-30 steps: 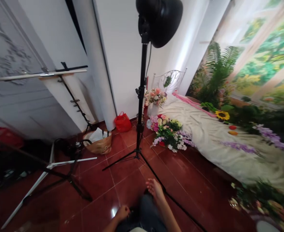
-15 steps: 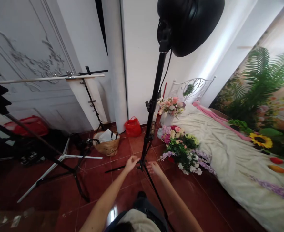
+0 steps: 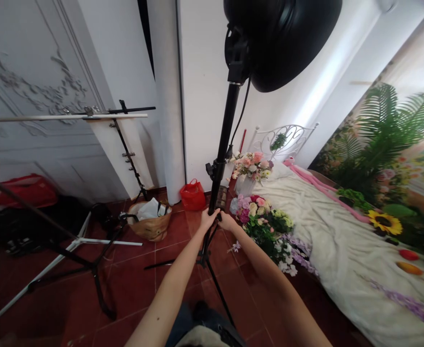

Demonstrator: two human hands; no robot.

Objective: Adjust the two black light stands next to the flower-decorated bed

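Observation:
A black light stand (image 3: pixel 227 123) rises in front of me, slightly tilted, with a large black lamp head (image 3: pixel 284 43) on top and a cable hanging from it. My left hand (image 3: pixel 209 220) is wrapped round the lower part of the pole. On the pole's right side, my right hand (image 3: pixel 226 221) is closed at a small black knob of the stand, its fingertips partly hidden. Below both hands, the tripod legs (image 3: pixel 217 282) spread over the floor.
To the right, bunches of artificial flowers (image 3: pixel 260 217) stand beside a bed with a cream blanket (image 3: pixel 331 231). A wicker basket (image 3: pixel 154 224) and a red bag (image 3: pixel 192 195) sit near the wall. Other stands with a white leg (image 3: pixel 114 243) spread across the left floor.
Both hands have moved from beside the stand's base up to the pole and closed on it. The view has shifted slightly, bringing the lamp head closer.

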